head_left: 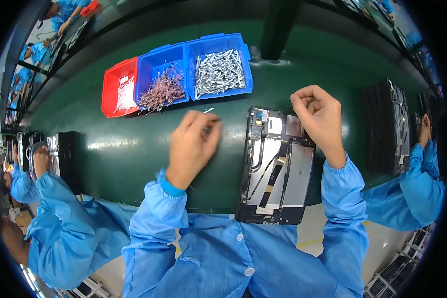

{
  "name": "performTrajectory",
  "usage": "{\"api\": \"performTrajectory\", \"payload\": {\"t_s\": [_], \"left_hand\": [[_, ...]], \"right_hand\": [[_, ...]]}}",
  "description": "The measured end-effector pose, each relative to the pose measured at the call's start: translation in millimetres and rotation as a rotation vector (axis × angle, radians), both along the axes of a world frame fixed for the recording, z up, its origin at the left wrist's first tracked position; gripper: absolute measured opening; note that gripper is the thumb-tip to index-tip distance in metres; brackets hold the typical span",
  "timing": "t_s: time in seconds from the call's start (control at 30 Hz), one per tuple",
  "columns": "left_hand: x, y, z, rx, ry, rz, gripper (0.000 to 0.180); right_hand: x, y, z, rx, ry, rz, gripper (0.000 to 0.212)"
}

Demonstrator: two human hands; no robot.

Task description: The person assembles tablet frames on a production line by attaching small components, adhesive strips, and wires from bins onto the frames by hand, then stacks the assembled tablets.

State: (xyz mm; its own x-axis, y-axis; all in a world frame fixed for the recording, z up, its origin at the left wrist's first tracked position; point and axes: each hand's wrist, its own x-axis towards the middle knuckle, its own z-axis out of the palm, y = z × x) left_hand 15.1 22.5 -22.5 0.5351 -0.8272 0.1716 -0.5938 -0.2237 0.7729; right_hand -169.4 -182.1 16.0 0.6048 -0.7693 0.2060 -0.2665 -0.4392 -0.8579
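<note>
An opened tablet housing with a black frame, silver plates and dark ribbon cables lies at the table's front edge. My right hand is over its upper right corner, thumb and index finger pinched together; whatever is between them is too small to make out. Left of the housing, my left hand is raised over the table with its fingers curled toward the thumb. Its fingertips are slightly blurred and I cannot make out anything in them. Just beyond them lies a small white strip.
Beyond my hands stand a red bin of white pieces, a blue bin of coppery wired parts and another blue bin of silvery pieces. Dark panels are stacked at right and left. Co-workers sit on both sides. A dark post rises behind.
</note>
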Motion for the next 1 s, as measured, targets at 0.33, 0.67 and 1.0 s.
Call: {"api": "performTrajectory", "payload": {"t_s": [0.33,0.67,1.0], "left_hand": [[10.8,-2.5,12.3,0.382,-1.001,-0.018,0.018],[-24.7,-14.9,35.3,0.009,0.894,-0.036,0.011],[-45.2,-20.5,28.5,-0.109,0.939,-0.121,0.008]], "right_hand": [[-0.1,2.0,-4.4,0.028,-0.059,0.029,0.012],[1.3,43.6,-0.8,0.424,-0.202,0.37,0.014],[2.4,51.1,-9.6,0.538,-0.231,0.381,0.012]]}}
